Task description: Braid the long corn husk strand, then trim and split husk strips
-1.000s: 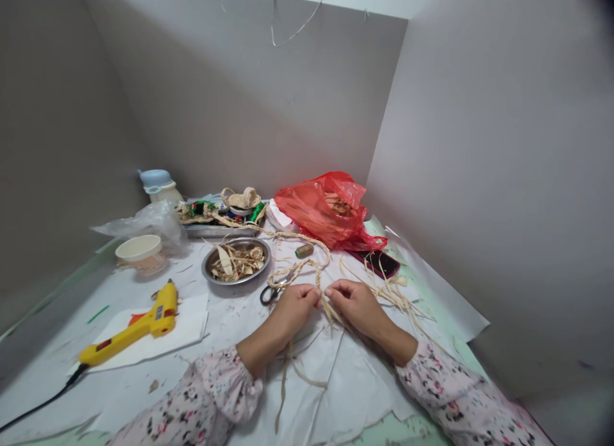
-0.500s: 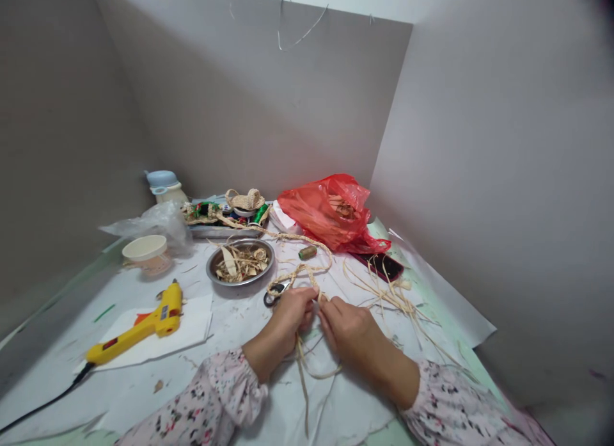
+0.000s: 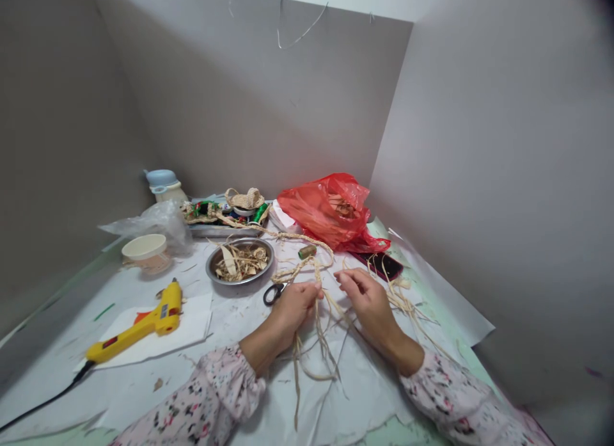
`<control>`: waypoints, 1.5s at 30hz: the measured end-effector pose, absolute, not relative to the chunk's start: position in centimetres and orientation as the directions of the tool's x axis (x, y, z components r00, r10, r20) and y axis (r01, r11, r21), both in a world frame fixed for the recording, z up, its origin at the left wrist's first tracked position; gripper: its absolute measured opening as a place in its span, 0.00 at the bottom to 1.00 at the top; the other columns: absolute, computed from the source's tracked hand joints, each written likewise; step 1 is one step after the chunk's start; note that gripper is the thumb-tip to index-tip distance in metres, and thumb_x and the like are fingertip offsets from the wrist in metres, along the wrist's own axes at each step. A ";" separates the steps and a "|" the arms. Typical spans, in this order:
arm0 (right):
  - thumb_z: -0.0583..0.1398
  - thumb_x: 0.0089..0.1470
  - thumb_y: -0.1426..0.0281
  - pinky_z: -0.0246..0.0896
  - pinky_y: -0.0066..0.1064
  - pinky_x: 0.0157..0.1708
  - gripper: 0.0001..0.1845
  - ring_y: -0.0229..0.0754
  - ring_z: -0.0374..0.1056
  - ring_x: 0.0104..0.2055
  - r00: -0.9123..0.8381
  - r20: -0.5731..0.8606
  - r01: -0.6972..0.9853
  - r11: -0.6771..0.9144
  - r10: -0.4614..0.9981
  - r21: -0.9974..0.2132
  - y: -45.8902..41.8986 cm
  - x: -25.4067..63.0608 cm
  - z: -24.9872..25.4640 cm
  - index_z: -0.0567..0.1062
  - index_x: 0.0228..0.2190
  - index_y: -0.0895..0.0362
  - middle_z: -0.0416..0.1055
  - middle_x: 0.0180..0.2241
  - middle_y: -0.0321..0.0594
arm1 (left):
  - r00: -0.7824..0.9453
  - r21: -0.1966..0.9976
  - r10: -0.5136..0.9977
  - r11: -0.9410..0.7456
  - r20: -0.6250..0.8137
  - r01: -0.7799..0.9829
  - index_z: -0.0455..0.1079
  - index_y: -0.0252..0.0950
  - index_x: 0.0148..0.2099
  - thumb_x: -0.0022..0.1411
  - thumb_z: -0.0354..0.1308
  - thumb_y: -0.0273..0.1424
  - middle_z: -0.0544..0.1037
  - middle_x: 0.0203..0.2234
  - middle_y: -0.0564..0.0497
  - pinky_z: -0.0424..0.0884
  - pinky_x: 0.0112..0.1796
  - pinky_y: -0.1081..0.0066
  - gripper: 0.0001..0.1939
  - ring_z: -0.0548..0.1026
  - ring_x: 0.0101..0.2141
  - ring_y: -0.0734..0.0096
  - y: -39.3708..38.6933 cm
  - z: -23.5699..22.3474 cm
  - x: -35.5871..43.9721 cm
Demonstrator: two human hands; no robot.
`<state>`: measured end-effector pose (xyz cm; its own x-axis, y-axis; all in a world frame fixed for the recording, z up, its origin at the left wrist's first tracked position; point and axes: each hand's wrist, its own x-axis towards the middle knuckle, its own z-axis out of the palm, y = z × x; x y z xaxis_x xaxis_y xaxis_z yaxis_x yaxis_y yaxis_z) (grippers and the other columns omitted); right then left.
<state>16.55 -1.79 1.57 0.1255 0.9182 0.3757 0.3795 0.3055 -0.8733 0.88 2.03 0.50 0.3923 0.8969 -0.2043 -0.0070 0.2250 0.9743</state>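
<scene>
My left hand (image 3: 295,307) grips a plaited straw braid (image 3: 307,262), which loops back across the table towards a metal tray. My right hand (image 3: 368,303) is a little to the right, apart from the left, its fingertips pinched on a thin straw strand. Loose straw strands (image 3: 319,347) hang from the braid and fan out on the white paper below my hands. Black-handled scissors (image 3: 273,294) lie just beyond my left hand, partly under the braid.
A steel bowl (image 3: 240,241) of straw scraps and a spool of twine (image 3: 307,252) sit beyond my hands. Further off are a red plastic bag (image 3: 326,212), a phone (image 3: 381,265), a yellow glue gun (image 3: 139,331), a cream cup (image 3: 146,253) and a metal tray (image 3: 220,231).
My right hand has moved right and away from my left hand, opening a gap between them. More loose strands now show between my hands. My left hand stays nearly in place.
</scene>
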 end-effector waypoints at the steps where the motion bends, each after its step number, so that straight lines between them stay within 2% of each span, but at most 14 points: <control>1: 0.54 0.58 0.58 0.62 0.33 0.36 0.17 0.43 0.69 0.35 0.110 0.267 0.269 0.229 0.958 -0.935 -1.4 16.7 1.4 0.76 0.36 0.57 0.74 0.33 0.43 | 0.416 0.977 0.887 0.212 -0.198 0.011 0.64 0.36 0.29 0.55 0.55 0.47 0.51 0.10 0.64 0.38 0.18 0.74 0.18 0.45 0.13 0.81 1.9 0.6 0.9; 4: 0.56 0.55 0.56 0.63 0.32 0.33 0.19 0.40 0.69 0.29 -0.121 0.021 -0.016 0.019 0.992 -1.000 -0.8 16.5 0.6 0.76 0.36 0.59 0.74 0.30 0.42 | 0.465 0.985 0.870 0.165 -0.165 0.041 0.63 0.35 0.26 0.55 0.55 0.48 0.54 0.12 0.62 0.39 0.19 0.74 0.20 0.46 0.15 0.82 1.6 1.1 1.1; 7: 0.60 0.52 0.57 0.61 0.28 0.26 0.17 0.36 0.66 0.24 -0.220 -0.052 -0.118 -0.080 0.974 -0.990 -0.9 15.9 0.0 0.74 0.31 0.60 0.71 0.25 0.37 | 0.500 0.986 0.851 0.154 -0.161 0.055 0.62 0.35 0.25 0.54 0.54 0.47 0.64 0.15 0.57 0.41 0.19 0.74 0.19 0.50 0.15 0.82 1.4 1.4 1.3; 9: 0.59 0.51 0.58 0.55 0.25 0.20 0.16 0.34 0.62 0.19 -0.206 -0.098 -0.067 -0.114 0.974 -0.991 -1.0 15.8 0.0 0.72 0.28 0.59 0.68 0.20 0.34 | 0.525 0.987 0.836 0.149 -0.160 0.064 0.62 0.35 0.25 0.54 0.53 0.45 0.65 0.16 0.57 0.42 0.19 0.74 0.17 0.50 0.16 0.81 1.4 1.4 1.3; 12: 0.58 0.52 0.61 0.46 0.24 0.15 0.13 0.31 0.54 0.14 -0.143 -0.107 0.058 -0.100 0.984 -0.993 -0.8 16.1 -0.1 0.71 0.26 0.58 0.63 0.17 0.30 | 0.515 0.986 0.841 0.121 -0.163 0.115 0.62 0.36 0.26 0.52 0.52 0.41 0.58 0.13 0.61 0.43 0.20 0.74 0.13 0.49 0.16 0.80 1.7 0.9 1.2; 14: 0.58 0.51 0.63 0.47 0.25 0.17 0.10 0.31 0.54 0.16 -0.100 -0.050 0.131 -0.036 0.994 -0.991 -0.6 16.4 -0.3 0.72 0.26 0.58 0.65 0.18 0.31 | 0.485 0.980 0.863 0.054 -0.141 0.190 0.64 0.36 0.27 0.52 0.51 0.39 0.56 0.14 0.61 0.45 0.21 0.74 0.11 0.51 0.17 0.78 1.9 0.5 1.1; 17: 0.59 0.50 0.66 0.56 0.26 0.25 0.09 0.35 0.62 0.23 -0.066 0.043 0.262 0.059 0.997 -0.963 -0.4 16.7 -0.6 0.74 0.26 0.58 0.71 0.23 0.35 | 0.468 0.939 0.882 -0.116 -0.052 0.322 0.64 0.35 0.26 0.53 0.49 0.37 0.62 0.18 0.57 0.52 0.25 0.73 0.11 0.58 0.22 0.74 1.9 0.1 1.1; 19: 0.58 0.50 0.67 0.57 0.27 0.29 0.08 0.37 0.65 0.26 -0.040 0.067 0.353 0.077 0.997 -0.932 -0.5 16.7 -0.8 0.75 0.26 0.58 0.72 0.24 0.36 | 0.480 0.897 0.877 -0.214 0.003 0.387 0.64 0.36 0.26 0.56 0.47 0.36 0.65 0.20 0.55 0.55 0.28 0.72 0.12 0.62 0.25 0.72 1.8 0.1 1.1; 23: 0.57 0.51 0.67 0.55 0.27 0.27 0.08 0.38 0.65 0.26 0.037 0.103 0.465 0.075 0.994 -0.882 -0.8 16.5 -0.7 0.73 0.26 0.57 0.71 0.23 0.35 | 0.458 0.783 0.885 -0.339 0.078 0.521 0.63 0.37 0.27 0.61 0.44 0.35 0.66 0.21 0.54 0.55 0.29 0.71 0.13 0.64 0.26 0.70 1.4 0.6 1.1; 28: 0.55 0.53 0.65 0.55 0.28 0.26 0.09 0.38 0.64 0.24 0.111 0.121 0.467 0.056 0.986 -0.882 -0.9 16.2 -0.6 0.70 0.26 0.57 0.69 0.21 0.33 | 0.351 0.642 0.921 -0.373 0.169 0.670 0.64 0.37 0.28 0.63 0.44 0.34 0.71 0.22 0.52 0.54 0.29 0.71 0.14 0.67 0.26 0.69 0.5 1.4 1.1; 33: 0.55 0.54 0.64 0.58 0.29 0.29 0.09 0.40 0.67 0.27 0.163 0.116 0.373 0.047 0.980 -0.927 -0.9 16.1 -0.8 0.71 0.28 0.57 0.73 0.24 0.36 | 0.417 0.581 0.888 -0.447 0.195 0.680 0.68 0.36 0.31 0.65 0.44 0.33 0.75 0.24 0.50 0.55 0.28 0.72 0.14 0.70 0.26 0.69 -0.7 1.4 1.5; 38: 0.57 0.53 0.62 0.56 0.28 0.26 0.11 0.38 0.64 0.24 0.176 0.095 0.233 0.052 0.980 -0.971 -0.8 16.0 -0.7 0.71 0.27 0.57 0.71 0.23 0.35 | 0.498 0.507 0.850 -0.511 0.174 0.695 0.72 0.36 0.35 0.65 0.43 0.32 0.78 0.28 0.47 0.58 0.30 0.70 0.15 0.74 0.28 0.66 -1.4 1.0 1.9; 42: 0.57 0.52 0.61 0.47 0.26 0.18 0.12 0.34 0.53 0.16 0.142 -0.006 0.071 -0.016 0.990 -0.997 -0.9 15.8 -0.4 0.71 0.27 0.57 0.61 0.15 0.29 | 0.519 0.419 0.845 -0.522 0.132 0.743 0.73 0.36 0.34 0.65 0.43 0.33 0.79 0.27 0.45 0.58 0.28 0.69 0.17 0.75 0.28 0.62 -1.6 0.8 2.2; 45: 0.56 0.53 0.60 0.39 0.25 0.15 0.13 0.32 0.45 0.13 0.083 -0.080 -0.034 -0.077 0.993 -0.996 -0.8 15.8 -0.5 0.70 0.26 0.57 0.53 0.10 0.24 | 0.527 0.414 0.842 -0.522 0.114 0.746 0.74 0.36 0.35 0.65 0.43 0.32 0.79 0.27 0.45 0.58 0.28 0.69 0.17 0.75 0.27 0.63 -1.8 0.8 2.3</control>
<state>15.77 -0.83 -0.52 0.0827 0.9934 -0.0800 -0.0341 -0.0774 -0.9964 2.27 -1.83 0.76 0.5268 0.8423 0.1139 0.7456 -0.5223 0.4137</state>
